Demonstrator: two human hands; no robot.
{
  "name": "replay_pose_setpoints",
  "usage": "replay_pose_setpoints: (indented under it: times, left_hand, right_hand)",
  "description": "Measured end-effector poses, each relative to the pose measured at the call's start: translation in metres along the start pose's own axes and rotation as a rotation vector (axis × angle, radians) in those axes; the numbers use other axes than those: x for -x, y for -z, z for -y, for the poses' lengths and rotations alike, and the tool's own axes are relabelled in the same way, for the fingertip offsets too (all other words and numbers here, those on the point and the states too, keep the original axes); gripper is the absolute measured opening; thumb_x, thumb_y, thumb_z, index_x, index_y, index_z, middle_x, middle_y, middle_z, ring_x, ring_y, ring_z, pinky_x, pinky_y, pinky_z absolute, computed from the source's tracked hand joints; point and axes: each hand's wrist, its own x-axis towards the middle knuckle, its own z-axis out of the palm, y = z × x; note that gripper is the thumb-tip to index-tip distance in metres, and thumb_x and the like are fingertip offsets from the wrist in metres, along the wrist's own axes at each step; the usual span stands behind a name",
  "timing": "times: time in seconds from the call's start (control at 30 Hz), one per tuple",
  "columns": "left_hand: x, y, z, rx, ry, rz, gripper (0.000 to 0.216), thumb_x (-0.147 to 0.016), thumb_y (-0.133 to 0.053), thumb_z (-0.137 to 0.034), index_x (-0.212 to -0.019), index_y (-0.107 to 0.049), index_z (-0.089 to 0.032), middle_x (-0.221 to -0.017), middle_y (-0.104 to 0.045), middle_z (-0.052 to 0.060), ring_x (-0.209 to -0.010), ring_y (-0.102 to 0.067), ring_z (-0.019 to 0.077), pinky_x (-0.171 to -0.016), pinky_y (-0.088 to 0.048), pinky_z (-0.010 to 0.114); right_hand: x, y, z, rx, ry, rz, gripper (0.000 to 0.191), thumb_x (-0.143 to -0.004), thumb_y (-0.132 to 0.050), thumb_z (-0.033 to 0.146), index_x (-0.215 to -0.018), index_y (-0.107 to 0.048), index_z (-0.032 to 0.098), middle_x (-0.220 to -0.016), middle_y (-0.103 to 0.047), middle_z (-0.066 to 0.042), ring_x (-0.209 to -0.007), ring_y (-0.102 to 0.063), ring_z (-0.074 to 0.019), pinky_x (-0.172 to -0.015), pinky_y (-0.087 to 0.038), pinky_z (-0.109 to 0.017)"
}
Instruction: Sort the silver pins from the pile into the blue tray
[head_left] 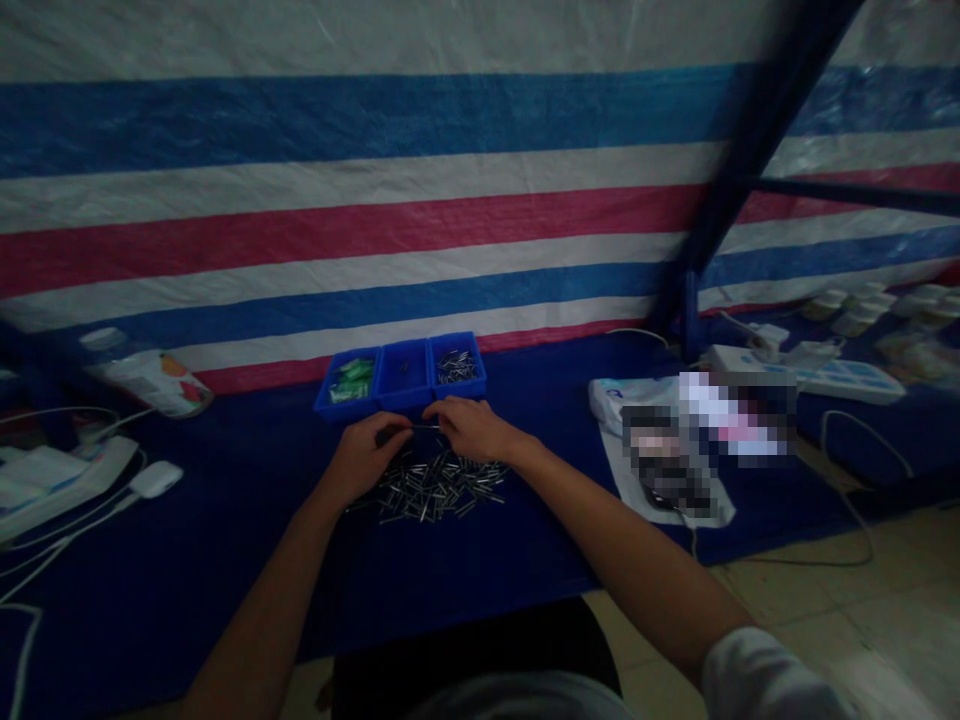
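Note:
A thin metal rod [426,428] spans the gap between my hands, just in front of the blue bins. My left hand [361,458] pinches its left end, fingers closed. On the other end, the fingers of my right hand [478,430] are closed too. Below both hands lies a loose pile of short shiny metal pins [439,490]. Three joined blue bins [345,408] stand behind: green packets [354,380] fill the left one, a few small dark pieces sit in the middle one, and small metal pieces [456,367] lie in the right one.
On the right, a phone [667,485] and a white packet [611,393] lie on the blue table [450,580], partly blurred out. A power strip [810,372] sits beyond. Left are a plastic jar [161,383], a white charger [156,479] and cables. Striped sheeting [420,220] hangs behind.

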Motion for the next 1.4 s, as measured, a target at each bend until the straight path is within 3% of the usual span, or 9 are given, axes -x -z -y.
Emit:
replay_pose_setpoints:
  times: [0.37,0.67,0.8,1.1,1.4]
  left_hand:
    - [0.0,0.0,-0.002,-0.001,-0.028,0.003,0.023,-0.084,-0.055,-0.039,-0.09,-0.067,-0.021,-0.087,-0.07,0.003,-0.078,-0.063,0.0195,-0.072,-0.049,0.031]
    - [0.0,0.0,-0.004,-0.077,-0.139,-0.05,0.021,-0.088,-0.051,-0.035,-0.087,-0.065,-0.02,-0.085,-0.066,0.003,-0.078,-0.059,0.0178,-0.072,-0.045,0.029]
    - [0.0,0.0,-0.004,-0.068,-0.15,-0.04,0.023,-0.088,-0.05,-0.037,-0.086,-0.066,-0.02,-0.085,-0.066,0.003,-0.077,-0.059,0.0178,-0.072,-0.044,0.029]
    - [0.001,0.0,-0.007,-0.072,-0.1,-0.026,0.025,-0.088,-0.051,-0.04,-0.087,-0.066,-0.02,-0.081,-0.067,0.002,-0.072,-0.059,0.0183,-0.068,-0.043,0.029]
    - [0.001,0.001,-0.011,-0.05,-0.086,-0.037,0.026,-0.089,-0.048,-0.039,-0.088,-0.065,-0.019,-0.079,-0.065,0.001,-0.073,-0.058,0.0178,-0.069,-0.043,0.028]
  right_hand:
    - [0.001,0.003,0.005,-0.081,0.042,0.023,0.038,-0.086,-0.044,0.007,-0.117,-0.056,0.025,-0.099,-0.062,-0.003,-0.093,-0.056,-0.0175,-0.075,-0.036,-0.031]
    - [0.0,-0.007,0.014,-0.122,0.111,-0.09,0.029,-0.084,-0.057,0.02,-0.112,-0.054,0.022,-0.102,-0.061,-0.004,-0.097,-0.055,-0.018,-0.079,-0.036,-0.032]
    - [-0.001,-0.009,0.017,-0.158,0.109,-0.123,0.023,-0.086,-0.053,0.017,-0.109,-0.053,0.021,-0.098,-0.063,-0.002,-0.09,-0.057,-0.0157,-0.078,-0.036,-0.031]
    - [0.002,-0.004,0.021,-0.035,0.157,-0.111,0.025,-0.09,-0.044,0.014,-0.112,-0.055,0.023,-0.103,-0.065,-0.004,-0.095,-0.058,-0.0183,-0.08,-0.036,-0.032]
    - [0.002,-0.002,0.022,-0.055,0.156,-0.131,0.026,-0.092,-0.042,0.015,-0.113,-0.055,0.021,-0.102,-0.066,-0.005,-0.096,-0.058,-0.0189,-0.082,-0.038,-0.033]
